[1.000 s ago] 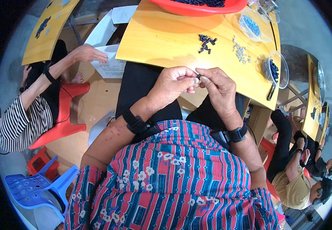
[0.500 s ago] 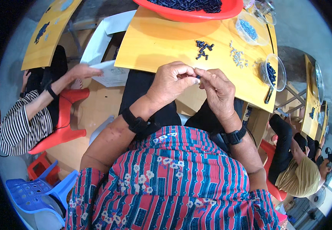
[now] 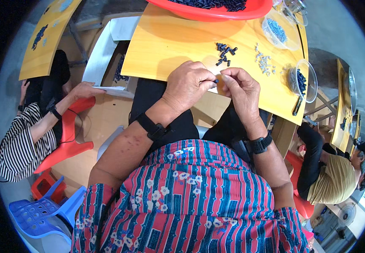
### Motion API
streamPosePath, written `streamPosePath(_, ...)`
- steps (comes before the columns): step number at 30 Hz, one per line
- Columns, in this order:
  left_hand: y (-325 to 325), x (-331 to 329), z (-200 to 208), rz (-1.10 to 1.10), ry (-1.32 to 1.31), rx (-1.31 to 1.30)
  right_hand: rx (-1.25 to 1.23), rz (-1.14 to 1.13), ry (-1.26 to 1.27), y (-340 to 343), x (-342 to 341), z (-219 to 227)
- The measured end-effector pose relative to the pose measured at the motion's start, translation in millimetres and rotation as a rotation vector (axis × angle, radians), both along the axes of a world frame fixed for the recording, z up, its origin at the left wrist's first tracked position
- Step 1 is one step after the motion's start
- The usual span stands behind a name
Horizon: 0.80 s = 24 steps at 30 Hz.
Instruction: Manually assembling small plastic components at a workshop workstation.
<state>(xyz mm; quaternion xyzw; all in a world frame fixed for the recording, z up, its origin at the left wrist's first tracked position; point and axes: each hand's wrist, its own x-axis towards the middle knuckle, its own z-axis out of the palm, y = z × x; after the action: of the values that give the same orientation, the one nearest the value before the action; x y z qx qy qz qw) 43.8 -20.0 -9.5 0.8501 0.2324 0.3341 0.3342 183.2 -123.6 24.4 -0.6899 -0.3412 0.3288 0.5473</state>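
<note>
In front of my lap, at the near edge of the yellow table (image 3: 161, 46), my left hand (image 3: 186, 86) pinches a small dark cylindrical piece (image 3: 216, 81) between thumb and fingers. Close by on its right, my right hand (image 3: 242, 86) has thumb and index finger drawn together; whatever is between them is too small to make out. A narrow gap separates the two hands' fingertips. Beyond them lies a loose pile of small dark cylindrical pieces (image 3: 224, 54). Small clear and silvery pieces (image 3: 264, 61) are scattered to the right of that pile.
A red basin (image 3: 216, 16) of dark pieces stands at the back. On the right are a tub of bluish pieces (image 3: 276, 30), a clear tub (image 3: 313, 82) with dark pieces and a black pen-like tool (image 3: 297, 106). A co-worker's hand (image 3: 85, 90) touches a white box (image 3: 102, 55) at left.
My hands have parted slightly at the fingertips, exposing the dark piece in my left fingers. At left, the co-worker's hand has moved lower with the white box flap.
</note>
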Motion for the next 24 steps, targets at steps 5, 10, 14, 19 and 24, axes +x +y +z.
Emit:
streamPosePath(5, -2.8, -0.2, -1.8, -0.002, 0.005, -0.012, -0.041, 0.105, 0.043, 0.6, 6.0, 3.6)
streamPosePath(10, -3.7, -0.5, -2.6, 0.002, -0.012, 0.014, -0.116, 0.176, 0.048, 4.5, 9.6, 10.3)
streamPosePath(14, -4.9, -0.5, -1.1, 0.002, -0.065, 0.031, -0.227, 0.186, 0.025, 8.5, 13.3, 20.2)
streamPosePath(19, -15.8, -6.2, 11.3, 0.021, -0.067, 0.026, -0.256, 0.219, 0.045, 0.9, 10.7, 29.2)
streamPosePath(24, -18.9, -7.4, 14.6, 0.002, -0.021, 0.066, -0.201, 0.194, 0.066, -0.7, 5.6, 29.6)
